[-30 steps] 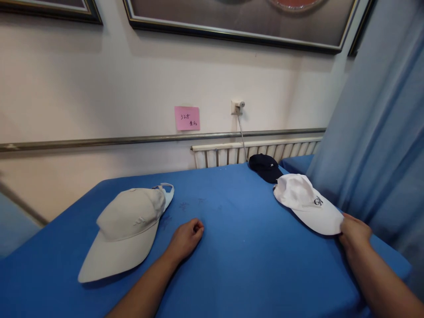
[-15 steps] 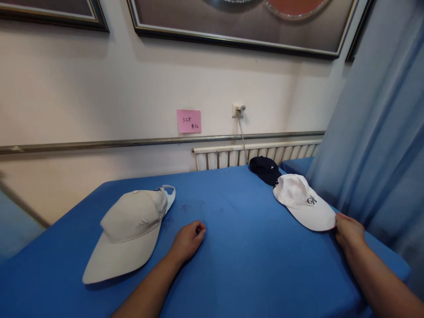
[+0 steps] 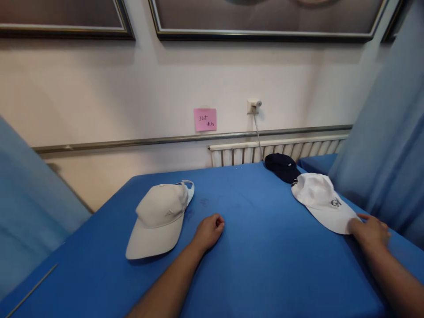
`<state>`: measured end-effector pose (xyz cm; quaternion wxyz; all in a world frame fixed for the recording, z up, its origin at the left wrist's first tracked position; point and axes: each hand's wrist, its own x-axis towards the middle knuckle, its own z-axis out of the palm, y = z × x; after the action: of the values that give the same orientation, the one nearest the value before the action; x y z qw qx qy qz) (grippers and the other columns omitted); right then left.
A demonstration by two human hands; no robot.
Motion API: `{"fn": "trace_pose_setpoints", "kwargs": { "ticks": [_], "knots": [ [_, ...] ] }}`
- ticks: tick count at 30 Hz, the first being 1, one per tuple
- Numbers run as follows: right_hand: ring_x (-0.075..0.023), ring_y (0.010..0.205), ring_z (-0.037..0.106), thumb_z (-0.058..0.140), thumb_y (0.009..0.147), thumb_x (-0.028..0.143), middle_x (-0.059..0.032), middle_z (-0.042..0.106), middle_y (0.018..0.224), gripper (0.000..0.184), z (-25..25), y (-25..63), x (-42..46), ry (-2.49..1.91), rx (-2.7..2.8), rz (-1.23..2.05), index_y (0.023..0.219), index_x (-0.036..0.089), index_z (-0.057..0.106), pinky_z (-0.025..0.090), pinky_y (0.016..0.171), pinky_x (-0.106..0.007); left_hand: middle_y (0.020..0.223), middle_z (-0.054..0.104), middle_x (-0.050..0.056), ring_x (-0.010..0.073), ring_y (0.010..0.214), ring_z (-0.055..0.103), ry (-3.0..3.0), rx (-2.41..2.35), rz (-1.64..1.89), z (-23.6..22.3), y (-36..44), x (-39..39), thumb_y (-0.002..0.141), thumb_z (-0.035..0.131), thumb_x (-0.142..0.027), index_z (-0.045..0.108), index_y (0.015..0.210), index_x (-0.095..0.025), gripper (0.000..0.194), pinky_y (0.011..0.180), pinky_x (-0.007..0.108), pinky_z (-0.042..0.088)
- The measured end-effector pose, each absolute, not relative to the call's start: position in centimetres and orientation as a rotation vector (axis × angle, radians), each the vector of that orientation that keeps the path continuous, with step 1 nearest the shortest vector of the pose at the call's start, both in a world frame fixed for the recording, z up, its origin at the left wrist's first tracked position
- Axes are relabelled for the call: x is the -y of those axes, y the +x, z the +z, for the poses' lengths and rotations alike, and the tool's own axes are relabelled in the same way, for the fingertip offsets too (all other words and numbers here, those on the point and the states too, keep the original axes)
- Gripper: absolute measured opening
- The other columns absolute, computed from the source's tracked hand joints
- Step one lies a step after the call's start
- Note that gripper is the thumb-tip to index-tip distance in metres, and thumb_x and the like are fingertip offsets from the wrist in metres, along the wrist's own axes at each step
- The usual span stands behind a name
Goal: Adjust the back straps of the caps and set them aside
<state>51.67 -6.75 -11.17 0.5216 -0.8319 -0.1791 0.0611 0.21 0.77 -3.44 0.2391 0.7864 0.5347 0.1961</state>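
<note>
My left hand [image 3: 209, 232] rests on the blue covered table [image 3: 258, 260], fingers curled in a loose fist with nothing visible in it. Just left of it lies a beige cap [image 3: 159, 216], brim toward me and strap at the back. On the right, a white cap [image 3: 318, 196] with dark letters lies with its brim pointing to the near right. My right hand [image 3: 372, 232] is at the tip of that brim, the thumb over its edge and the index finger spread apart from it. A black cap [image 3: 282, 167] sits behind the white one, their edges meeting.
Blue curtains [image 3: 387, 145] hang close on the right and at the left. Behind the table are a radiator [image 3: 278, 150], a metal rail [image 3: 159, 140], a wall socket [image 3: 253, 107] with a cord and a pink note [image 3: 205, 119]. A thin rod [image 3: 31, 291] lies at the lower left.
The view has swung left, so everything sits farther right. Between the first two frames the white cap's brim shifted slightly left with my right hand; since then those fingers have spread.
</note>
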Motion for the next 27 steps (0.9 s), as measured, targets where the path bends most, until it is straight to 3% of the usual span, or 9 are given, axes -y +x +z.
{"fn": "trace_pose_setpoints", "kwargs": {
  "ticks": [4, 8, 12, 14, 16, 18, 21, 23, 27],
  "knots": [
    [-0.0412, 0.133, 0.031, 0.061, 0.059, 0.022, -0.0235, 0.044, 0.134, 0.035, -10.8, 48.8, 6.5, -2.028, 0.581, -0.033, 0.091, 0.036, 0.069, 0.024, 0.095, -0.062, 0.080, 0.067, 0.004, 0.0164, 0.072, 0.059, 2.171, -1.444, 0.560, -3.8, 0.2, -0.5, 0.081, 0.052, -0.025, 0.064, 0.083, -0.018, 0.014, 0.064, 0.025, 0.040],
    [-0.0373, 0.129, 0.039, 0.049, 0.074, 0.029, -0.0194, 0.050, 0.129, 0.033, -7.9, 39.6, 5.1, -1.785, 1.100, -0.171, 0.103, 0.021, 0.063, 0.026, 0.105, -0.057, 0.081, 0.067, 0.003, 0.0164, 0.073, 0.060, 2.183, -1.411, 0.571, -4.2, 0.2, -0.4, 0.083, 0.050, -0.025, 0.064, 0.085, -0.018, 0.015, 0.066, 0.026, 0.042],
    [-0.0302, 0.126, 0.043, 0.051, 0.080, 0.025, -0.0142, 0.047, 0.132, 0.025, -6.0, 27.5, 3.8, -1.420, 1.537, 0.108, 0.103, 0.020, 0.060, 0.034, 0.105, -0.050, 0.091, 0.068, 0.007, 0.0187, 0.078, 0.062, 2.181, -1.570, 0.740, -2.9, -0.6, -0.6, 0.086, 0.048, -0.026, 0.062, 0.100, -0.017, 0.022, 0.074, 0.030, 0.046],
    [-0.0274, 0.128, 0.042, 0.052, 0.081, 0.019, -0.0116, 0.045, 0.136, 0.026, -6.3, 22.9, 3.4, -1.280, 1.674, 0.279, 0.106, 0.023, 0.059, 0.034, 0.106, -0.048, 0.105, 0.065, 0.012, 0.0223, 0.094, 0.062, 2.254, -1.748, 0.953, -1.3, -2.0, -0.9, 0.088, 0.048, -0.027, 0.059, 0.109, -0.016, 0.027, 0.086, 0.035, 0.046],
    [-0.0265, 0.129, 0.043, 0.052, 0.080, 0.014, -0.0105, 0.044, 0.139, 0.029, -7.1, 20.1, 3.1, -1.237, 1.770, 0.420, 0.107, 0.024, 0.060, 0.034, 0.106, -0.048, 0.126, 0.056, 0.017, 0.0278, 0.121, 0.049, 2.338, -1.968, 1.160, 0.5, -4.0, -1.1, 0.088, 0.050, -0.031, 0.054, 0.117, -0.014, 0.034, 0.103, 0.040, 0.035],
    [-0.0244, 0.124, 0.048, 0.054, 0.078, 0.011, -0.0089, 0.049, 0.134, 0.028, -8.1, 19.3, 2.6, -1.199, 1.846, 0.583, 0.102, 0.023, 0.062, 0.038, 0.104, -0.045, 0.141, 0.043, 0.018, 0.0322, 0.132, 0.037, 2.245, -2.289, 1.282, 2.1, -6.1, -1.3, 0.087, 0.051, -0.037, 0.048, 0.127, -0.014, 0.046, 0.111, 0.046, 0.025],
    [-0.0189, 0.107, 0.058, 0.052, 0.079, 0.009, -0.0075, 0.056, 0.123, 0.022, -9.3, 20.4, 1.6, -1.186, 1.824, 0.712, 0.094, 0.022, 0.061, 0.044, 0.098, -0.039, 0.149, 0.031, 0.022, 0.0388, 0.135, 0.030, 1.904, -2.697, 1.207, 3.0, -8.6, -1.7, 0.079, 0.059, -0.051, 0.037, 0.136, -0.011, 0.074, 0.109, 0.054, 0.023],
    [-0.0157, 0.094, 0.061, 0.050, 0.080, 0.009, -0.0068, 0.059, 0.115, 0.019, -9.7, 21.5, 0.8, -1.182, 1.784, 0.778, 0.090, 0.022, 0.059, 0.047, 0.091, -0.035, 0.147, 0.033, 0.023, 0.0400, 0.133, 0.032, 1.795, -2.771, 1.052, 2.9, -9.4, -1.9, 0.074, 0.063, -0.056, 0.033, 0.139, -0.010, 0.085, 0.106, 0.054, 0.029],
    [-0.0144, 0.083, 0.060, 0.051, 0.081, 0.013, -0.0049, 0.062, 0.101, 0.016, -10.2, 22.8, -0.2, -1.161, 1.716, 0.948, 0.092, 0.022, 0.058, 0.049, 0.080, -0.030, 0.140, 0.044, 0.019, 0.0382, 0.126, 0.041, 1.812, -2.737, 0.943, 2.4, -10.0, -2.2, 0.076, 0.061, -0.052, 0.034, 0.139, -0.013, 0.078, 0.099, 0.049, 0.039]
  ]
}}
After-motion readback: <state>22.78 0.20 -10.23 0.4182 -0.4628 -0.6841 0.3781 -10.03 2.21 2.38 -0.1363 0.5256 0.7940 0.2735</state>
